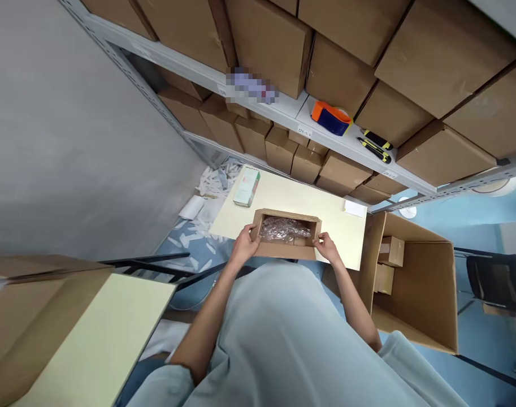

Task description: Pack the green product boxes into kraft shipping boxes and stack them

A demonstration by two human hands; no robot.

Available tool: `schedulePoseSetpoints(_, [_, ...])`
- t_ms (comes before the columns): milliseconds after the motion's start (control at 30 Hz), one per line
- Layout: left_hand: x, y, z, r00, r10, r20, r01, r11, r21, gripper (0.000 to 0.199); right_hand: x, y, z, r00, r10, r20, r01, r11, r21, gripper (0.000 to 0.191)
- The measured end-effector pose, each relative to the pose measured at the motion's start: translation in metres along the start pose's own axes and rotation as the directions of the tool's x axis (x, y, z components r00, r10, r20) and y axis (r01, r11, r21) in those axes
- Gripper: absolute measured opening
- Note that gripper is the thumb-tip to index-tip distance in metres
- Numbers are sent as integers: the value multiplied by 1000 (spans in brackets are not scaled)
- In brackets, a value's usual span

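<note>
On the front edge of the pale table [300,195] lies an open cardboard box [283,249], its flaps turned out. Clear bubble wrap [285,229] fills much of its inside; whatever it may cover is hidden. My left hand [246,245] pinches the box's left end, thumb and fingers closed on the cardboard. At the opposite end, my right hand [325,247] grips the right edge of the same box. A slim green-and-white carton [246,187] sits at the table's back left, apart from both hands.
Shelves above hold many cardboard boxes, an orange-and-blue tape dispenser [332,117] and black-and-yellow utility knives [375,148]. Right of the table stands a large open carton [427,294] with small boxes inside. White paper scraps [217,181] litter the left floor. A white label stack [355,208] lies at the table's right.
</note>
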State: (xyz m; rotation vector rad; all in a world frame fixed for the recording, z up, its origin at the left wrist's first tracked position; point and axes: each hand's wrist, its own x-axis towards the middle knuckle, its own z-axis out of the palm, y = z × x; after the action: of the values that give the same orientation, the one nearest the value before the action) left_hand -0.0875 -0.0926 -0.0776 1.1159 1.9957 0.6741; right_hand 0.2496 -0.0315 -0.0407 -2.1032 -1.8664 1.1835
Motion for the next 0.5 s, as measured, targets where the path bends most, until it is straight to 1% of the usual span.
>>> schedulePoseSetpoints(67, [17, 13, 10, 1000, -16, 14, 16, 999, 31, 50, 18, 0, -8, 1000, 30, 0, -30, 999, -11, 28])
schedulePoseSetpoints(133, [31, 22, 16, 999, -25, 30, 24, 998, 62, 50, 30, -2, -11, 999, 50, -11, -50, 999, -4, 26])
schedulePoseSetpoints(233, [49, 27, 15, 998, -25, 64, 18, 995, 96, 49, 35, -10, -12, 996, 82, -26, -82, 997, 7, 28])
schedulePoseSetpoints(300, [59, 25, 8, 995, -5, 104, -6, 995, 103, 47, 31, -18, -12, 992, 122, -32, -122, 993, 3, 32])
schedulePoseSetpoints(367, [70, 19, -3, 992, 21, 127, -34, 994, 100, 44, 24, -27, -14, 985, 167, -44, -167, 986, -7, 36])
schedulePoseSetpoints(433, [86, 13, -18, 996, 36, 86, -45, 993, 113, 47, 14, -35, -17, 976, 199, -85, -201, 980, -13, 39])
schedulePoseSetpoints(500, [105, 9, -32, 999, 47, -11, -45, 987, 152, 56, 2, -43, -21, 966, 198, -163, -203, 979, -10, 42])
